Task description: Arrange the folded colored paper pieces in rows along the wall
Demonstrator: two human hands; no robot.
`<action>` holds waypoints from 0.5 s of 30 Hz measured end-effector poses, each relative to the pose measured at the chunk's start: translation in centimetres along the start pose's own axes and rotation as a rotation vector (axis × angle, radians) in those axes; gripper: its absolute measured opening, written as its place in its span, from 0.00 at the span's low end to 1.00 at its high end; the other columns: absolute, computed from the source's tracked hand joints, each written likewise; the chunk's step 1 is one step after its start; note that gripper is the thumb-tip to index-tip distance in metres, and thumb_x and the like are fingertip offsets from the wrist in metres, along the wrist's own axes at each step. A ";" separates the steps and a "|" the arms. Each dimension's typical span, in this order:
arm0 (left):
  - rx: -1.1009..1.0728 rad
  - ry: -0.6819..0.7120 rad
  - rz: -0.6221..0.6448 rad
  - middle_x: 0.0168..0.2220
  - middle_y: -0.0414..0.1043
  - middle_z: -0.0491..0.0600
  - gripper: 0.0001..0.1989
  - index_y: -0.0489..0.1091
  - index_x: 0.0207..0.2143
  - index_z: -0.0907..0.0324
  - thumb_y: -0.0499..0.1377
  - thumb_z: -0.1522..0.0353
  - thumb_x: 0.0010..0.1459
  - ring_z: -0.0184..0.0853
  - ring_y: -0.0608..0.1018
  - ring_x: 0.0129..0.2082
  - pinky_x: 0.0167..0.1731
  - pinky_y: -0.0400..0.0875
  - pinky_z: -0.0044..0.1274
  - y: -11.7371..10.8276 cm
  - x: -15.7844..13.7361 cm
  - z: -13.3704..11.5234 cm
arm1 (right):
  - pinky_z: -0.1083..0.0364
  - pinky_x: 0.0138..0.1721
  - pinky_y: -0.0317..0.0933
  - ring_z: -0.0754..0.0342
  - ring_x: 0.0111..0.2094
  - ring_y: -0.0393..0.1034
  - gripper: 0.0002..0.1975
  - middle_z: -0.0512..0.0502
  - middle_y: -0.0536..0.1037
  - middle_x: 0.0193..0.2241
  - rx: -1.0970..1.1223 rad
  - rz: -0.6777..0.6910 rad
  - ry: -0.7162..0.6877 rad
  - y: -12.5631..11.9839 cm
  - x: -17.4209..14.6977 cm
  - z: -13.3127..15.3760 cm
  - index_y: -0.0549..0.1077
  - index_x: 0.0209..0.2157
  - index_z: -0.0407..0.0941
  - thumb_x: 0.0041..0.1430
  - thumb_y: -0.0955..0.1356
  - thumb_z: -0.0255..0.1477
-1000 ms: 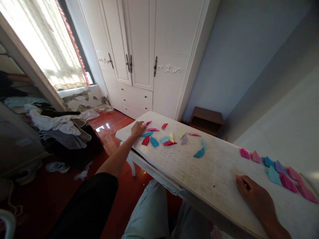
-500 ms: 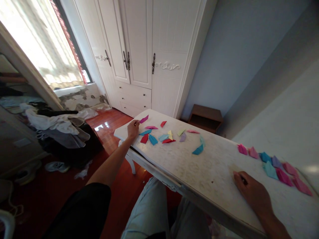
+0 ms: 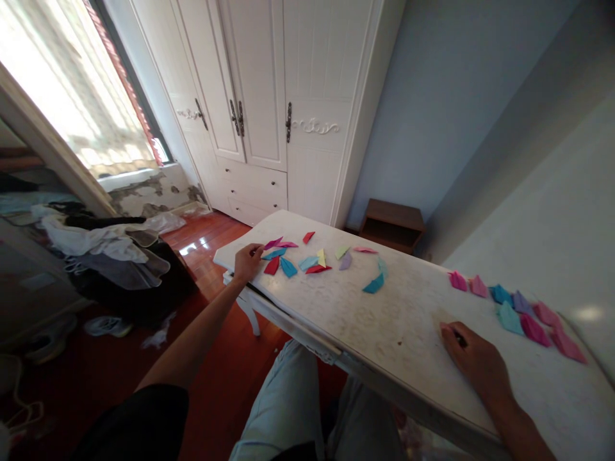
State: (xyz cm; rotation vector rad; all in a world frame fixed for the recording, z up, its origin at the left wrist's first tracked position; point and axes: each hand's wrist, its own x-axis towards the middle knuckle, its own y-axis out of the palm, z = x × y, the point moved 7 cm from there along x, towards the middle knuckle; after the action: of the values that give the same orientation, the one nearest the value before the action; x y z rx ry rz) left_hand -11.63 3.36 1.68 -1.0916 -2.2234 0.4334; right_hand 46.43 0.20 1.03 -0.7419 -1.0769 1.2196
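Observation:
At the left end of the white table (image 3: 336,307), my left hand (image 3: 247,262) pinches a purple folded paper piece (image 3: 273,243). Close beside it lie a magenta folded piece (image 3: 288,244), blue pieces (image 3: 288,267) and a red one (image 3: 271,265). My right hand (image 3: 468,352) rests curled on the table toward the right, its fingertips partly hidden; whether anything is in it I cannot make out. Beyond that hand, several folded papers in pink, blue and purple stand in two rows, a teal one (image 3: 510,318) among them.
More folded papers, such as a red one (image 3: 318,269) and a blue one (image 3: 373,284), lie scattered mid-table. A white wardrobe (image 3: 317,83) and a brown nightstand (image 3: 393,224) stand behind. Clothes (image 3: 96,237) are heaped at left.
My left hand has drawn slightly back toward the near table edge with the purple paper, now lower and beside the magenta piece. My right hand stays curled on the table. The view has shifted a little.

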 end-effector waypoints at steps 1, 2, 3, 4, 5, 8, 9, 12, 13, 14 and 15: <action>0.019 0.010 0.012 0.30 0.77 0.50 0.17 0.76 0.36 0.61 0.55 0.59 0.55 0.34 0.75 0.28 0.31 0.68 0.23 0.1 0.0 0.0 | 0.55 0.24 0.54 0.49 0.24 0.69 0.21 0.47 0.74 0.21 0.003 -0.003 -0.006 0.0 0.0 0.0 0.70 0.25 0.48 0.56 0.57 0.48; 0.039 0.020 0.026 0.29 0.77 0.49 0.17 0.76 0.36 0.60 0.55 0.58 0.55 0.34 0.75 0.28 0.31 0.68 0.24 0.1 0.0 -0.1 | 0.56 0.24 0.54 0.49 0.23 0.69 0.21 0.47 0.73 0.20 0.007 -0.007 -0.011 -0.1 0.0 0.0 0.70 0.25 0.48 0.56 0.57 0.48; 0.056 0.027 0.038 0.28 0.76 0.49 0.17 0.76 0.37 0.60 0.56 0.57 0.54 0.35 0.75 0.28 0.31 0.67 0.24 0.2 -0.1 -0.2 | 0.56 0.24 0.54 0.49 0.23 0.68 0.21 0.47 0.73 0.20 0.011 -0.009 -0.016 -0.1 0.0 0.1 0.70 0.25 0.48 0.56 0.57 0.48; 0.069 0.033 0.049 0.26 0.75 0.48 0.18 0.75 0.38 0.60 0.57 0.56 0.54 0.35 0.74 0.27 0.30 0.67 0.24 0.2 -0.2 -0.3 | 0.56 0.24 0.54 0.49 0.23 0.68 0.21 0.47 0.73 0.20 0.016 -0.010 -0.020 -0.1 0.0 0.1 0.70 0.25 0.48 0.57 0.57 0.47; 0.084 0.041 0.058 0.25 0.74 0.47 0.19 0.75 0.39 0.60 0.57 0.55 0.53 0.34 0.74 0.26 0.30 0.67 0.24 0.2 -0.4 -0.6 | 0.56 0.24 0.54 0.50 0.23 0.68 0.21 0.47 0.73 0.20 0.021 -0.008 -0.021 -0.1 0.0 0.0 0.70 0.25 0.48 0.57 0.57 0.47; 0.174 0.082 0.071 0.27 0.73 0.47 0.22 0.72 0.42 0.59 0.58 0.53 0.53 0.34 0.74 0.27 0.29 0.66 0.24 -0.2 -1.5 -1.5 | 0.55 0.24 0.54 0.49 0.23 0.69 0.21 0.47 0.74 0.21 0.025 -0.004 -0.018 0.0 0.0 -0.1 0.70 0.25 0.48 0.57 0.57 0.48; 0.214 0.094 0.084 0.28 0.73 0.47 0.22 0.72 0.42 0.59 0.59 0.52 0.52 0.35 0.74 0.27 0.29 0.66 0.24 -0.3 -1.9 -1.9 | 0.55 0.25 0.54 0.49 0.24 0.69 0.21 0.46 0.75 0.22 0.025 -0.002 -0.016 0.1 0.0 -0.2 0.70 0.26 0.48 0.56 0.57 0.48; 0.334 0.115 0.166 0.31 0.73 0.50 0.23 0.72 0.39 0.59 0.60 0.50 0.50 0.37 0.75 0.30 0.31 0.67 0.25 -0.1 -3.2 -2.6 | 0.55 0.25 0.55 0.47 0.25 0.70 0.22 0.46 0.76 0.23 0.027 0.015 -0.007 0.2 0.1 -0.4 0.71 0.27 0.48 0.56 0.57 0.49; 0.368 0.126 0.196 0.33 0.74 0.51 0.23 0.73 0.37 0.58 0.61 0.49 0.49 0.38 0.76 0.32 0.32 0.67 0.25 0.2 -3.5 -2.8 | 0.55 0.25 0.55 0.47 0.25 0.70 0.22 0.45 0.76 0.23 0.028 0.020 -0.003 0.2 0.1 -0.4 0.71 0.27 0.48 0.56 0.57 0.49; 0.400 0.135 0.216 0.34 0.74 0.52 0.23 0.74 0.36 0.58 0.60 0.49 0.50 0.39 0.76 0.33 0.33 0.67 0.26 0.4 -3.7 -3.0 | 0.55 0.25 0.55 0.47 0.25 0.70 0.22 0.45 0.76 0.23 0.028 0.023 0.001 0.2 0.1 -0.4 0.71 0.28 0.48 0.55 0.57 0.49; 0.427 0.140 0.227 0.35 0.74 0.53 0.22 0.75 0.36 0.58 0.60 0.49 0.50 0.40 0.76 0.33 0.34 0.68 0.27 0.6 -3.8 -3.1 | 0.55 0.25 0.55 0.47 0.24 0.70 0.22 0.45 0.76 0.23 0.030 0.022 0.005 0.2 0.1 -0.4 0.71 0.27 0.48 0.55 0.57 0.49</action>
State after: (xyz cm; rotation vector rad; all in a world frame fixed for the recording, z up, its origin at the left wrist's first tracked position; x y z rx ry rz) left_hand -7.46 0.72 2.29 -1.1016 -1.7801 0.8565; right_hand 46.72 0.38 0.77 -0.7348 -1.0468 1.2499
